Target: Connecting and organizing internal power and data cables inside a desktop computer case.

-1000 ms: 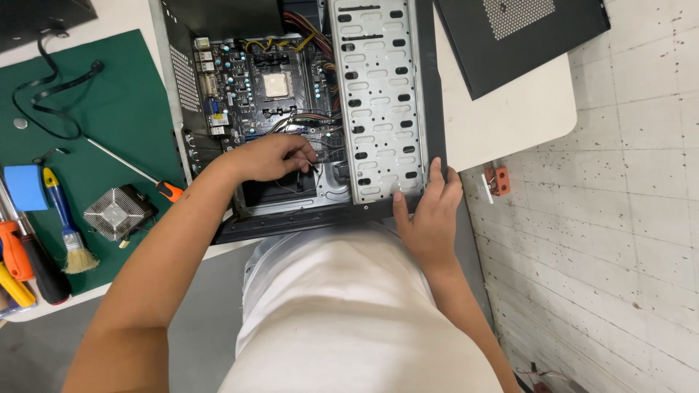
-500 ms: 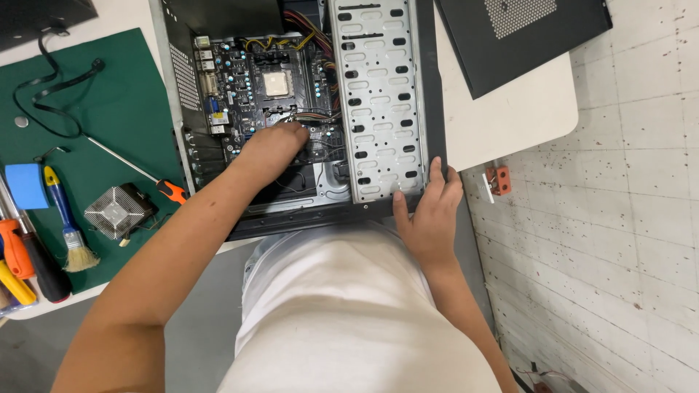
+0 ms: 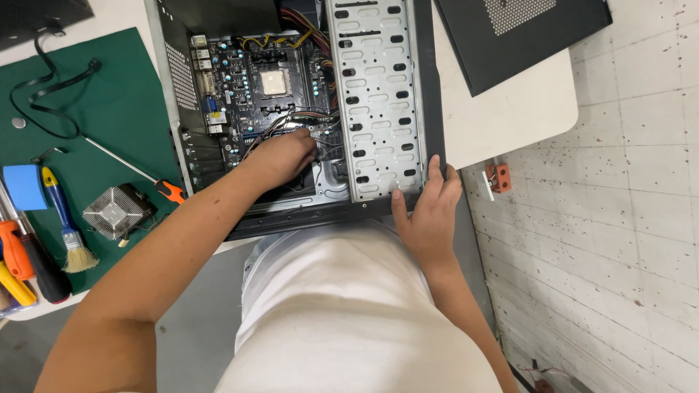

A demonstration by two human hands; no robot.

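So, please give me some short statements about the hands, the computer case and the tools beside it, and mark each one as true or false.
1. The left hand reaches inside the open computer case, over the motherboard. True.
2. The right hand holds the screwdriver. False: it grips the near edge of the case, beside the perforated drive cage; the orange-handled screwdriver lies on the green mat.
3. A heatsink lies on the mat. True.
4. The brush is inside the case. False: the blue-handled brush lies on the mat.
5. The black side panel lies on the table, to the right of the case. True.
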